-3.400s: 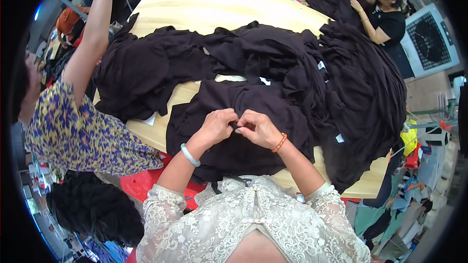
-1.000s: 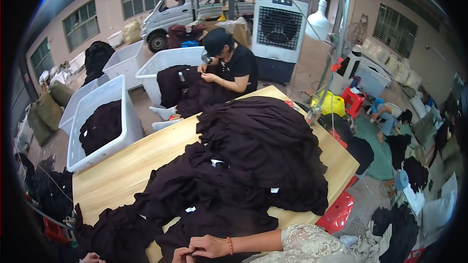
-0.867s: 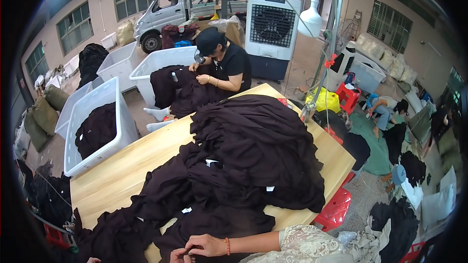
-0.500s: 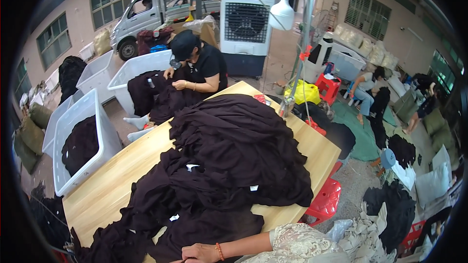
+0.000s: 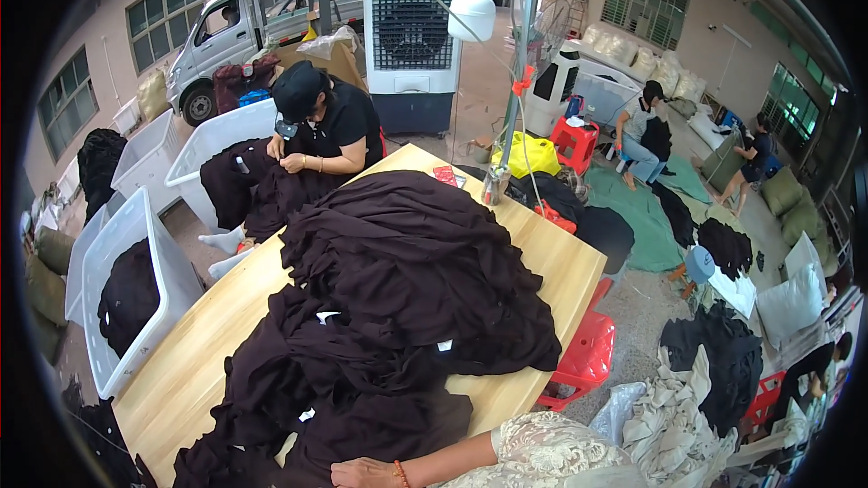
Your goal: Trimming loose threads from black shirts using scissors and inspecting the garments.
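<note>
View swung rightward; right hand [image 5: 365,473] at cloth [image 5: 384,425], right tabletop edge [image 5: 575,278] bare.

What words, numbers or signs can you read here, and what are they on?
None can be read clearly.
White rectangular tags on the dark cloth garments: too small.
Small flat red item on the pale wooden table: too small.
White plastic tub: faint marks, too blurred.

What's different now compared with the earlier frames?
Since the first picture, the view has swung up and rightward, leaving the left hand out of sight; the right hand shows at the lower edge, its grip unclear. The seated person at right, bent over earlier, now sits upright. The dark cloth pile stays on the table.
</note>
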The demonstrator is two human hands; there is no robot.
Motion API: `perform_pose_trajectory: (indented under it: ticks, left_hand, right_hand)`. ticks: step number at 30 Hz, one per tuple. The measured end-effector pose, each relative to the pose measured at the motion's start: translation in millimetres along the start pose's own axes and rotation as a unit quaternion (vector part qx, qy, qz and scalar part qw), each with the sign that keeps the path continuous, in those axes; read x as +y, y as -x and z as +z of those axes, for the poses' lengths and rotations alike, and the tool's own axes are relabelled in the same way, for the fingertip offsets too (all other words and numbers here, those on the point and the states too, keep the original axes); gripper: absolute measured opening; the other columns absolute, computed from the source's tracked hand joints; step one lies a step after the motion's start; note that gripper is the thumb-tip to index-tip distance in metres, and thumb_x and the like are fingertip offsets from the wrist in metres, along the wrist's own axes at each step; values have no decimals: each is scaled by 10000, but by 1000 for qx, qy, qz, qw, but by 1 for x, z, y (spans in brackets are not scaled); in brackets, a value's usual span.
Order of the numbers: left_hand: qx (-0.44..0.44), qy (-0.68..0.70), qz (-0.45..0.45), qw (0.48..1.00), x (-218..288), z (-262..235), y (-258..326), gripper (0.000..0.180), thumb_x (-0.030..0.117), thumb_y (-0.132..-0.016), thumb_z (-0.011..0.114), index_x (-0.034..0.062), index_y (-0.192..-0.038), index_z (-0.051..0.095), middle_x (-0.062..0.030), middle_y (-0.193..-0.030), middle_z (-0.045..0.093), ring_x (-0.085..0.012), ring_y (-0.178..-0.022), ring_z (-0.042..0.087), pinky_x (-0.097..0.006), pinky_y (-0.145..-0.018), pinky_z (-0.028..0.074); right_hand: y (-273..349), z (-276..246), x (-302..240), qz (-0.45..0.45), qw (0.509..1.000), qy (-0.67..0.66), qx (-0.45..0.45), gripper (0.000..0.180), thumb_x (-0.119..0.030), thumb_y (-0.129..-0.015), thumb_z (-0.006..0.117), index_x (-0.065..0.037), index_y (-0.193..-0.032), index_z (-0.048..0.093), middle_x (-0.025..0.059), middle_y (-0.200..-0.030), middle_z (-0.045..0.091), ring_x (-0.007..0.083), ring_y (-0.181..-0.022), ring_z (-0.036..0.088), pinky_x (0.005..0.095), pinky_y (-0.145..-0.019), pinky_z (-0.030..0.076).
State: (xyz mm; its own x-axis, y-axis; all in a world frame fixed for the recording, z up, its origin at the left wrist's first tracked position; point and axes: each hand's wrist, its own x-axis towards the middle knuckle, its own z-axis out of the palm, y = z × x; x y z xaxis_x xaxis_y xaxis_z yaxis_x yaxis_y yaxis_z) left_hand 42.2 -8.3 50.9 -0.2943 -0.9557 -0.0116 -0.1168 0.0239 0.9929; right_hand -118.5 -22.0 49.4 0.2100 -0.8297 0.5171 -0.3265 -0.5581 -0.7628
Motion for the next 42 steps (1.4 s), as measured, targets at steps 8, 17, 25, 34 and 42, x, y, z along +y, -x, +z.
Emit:
perform_pose_trajectory:
  ticks: [8, 17, 25, 34, 42]
  left_hand:
    - [31, -56, 22, 998, -2, 25, 7, 247, -36, -856, 567, 4, -1099, 569, -84, -999, 605, -176, -804, 584, -282, -724, 489]
    - [40, -101, 70, 992, -30, -12, 15, 281, -53, -835, 564, 5, -1110, 564, -91, -1040, 593, -196, -858, 578, -298, -761, 483]
    - [26, -162, 91, 982, -21, -19, -7, 312, -68, -816, 561, 5, -1120, 559, -97, -1077, 582, -213, -905, 572, -313, -794, 478]
    - [94, -231, 106, 963, 11, 9, -23, 134, -35, -735, 580, 25, -847, 623, -120, -843, 625, -290, -846, 567, -372, -759, 447]
    - [90, -102, -95, 986, 22, -24, -11, 155, -51, -776, 489, -4, -824, 629, -14, -703, 583, -60, -667, 535, -223, -612, 415]
  right_hand:
    - [3, 13, 11, -52, 990, 129, -36, 132, -156, -814, 542, -32, -768, 538, 138, -757, 522, 293, -676, 547, 383, -606, 462]
    - [15, 15, 34, -36, 988, 34, -145, 151, -178, -806, 581, -55, -717, 580, 123, -757, 555, 310, -716, 581, 387, -632, 488]
    - [-7, -20, 30, 79, 990, -86, -79, 166, -142, -773, 664, 4, -758, 586, 133, -791, 559, 313, -777, 598, 385, -688, 468]
    - [-24, -39, 15, -88, 990, -34, -109, 151, -185, -847, 598, -52, -781, 565, 102, -789, 529, 279, -744, 551, 364, -634, 481]
    - [-35, -62, 16, 214, 960, -145, -105, 50, -61, -830, 691, -22, -805, 672, 33, -745, 592, 89, -641, 550, 236, -574, 433]
